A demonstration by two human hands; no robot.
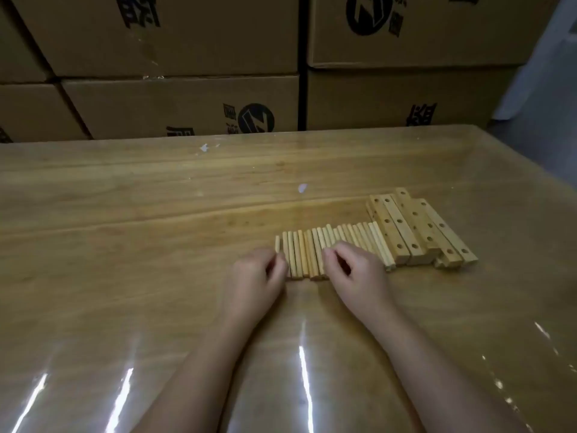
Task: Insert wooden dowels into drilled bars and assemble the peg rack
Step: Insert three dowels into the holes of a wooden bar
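Several light wooden dowels point(343, 242) lie side by side in a row on the table. To their right, several square wooden bars point(415, 229) with drilled holes lie close together, slanting away to the left. My left hand point(256, 279) is at the row's left end; its curled fingertips pinch one dowel point(277, 243) that sits slightly apart from the others. My right hand point(352, 273) rests on the middle of the row with its fingers curled down onto the dowels. Whether it holds one is hidden by the fingers.
The table point(156, 245) is a glossy wood-grain top with glare streaks near me. Stacked cardboard boxes point(187, 104) stand along its far edge. The table's right edge point(530, 189) runs diagonally just beyond the bars.
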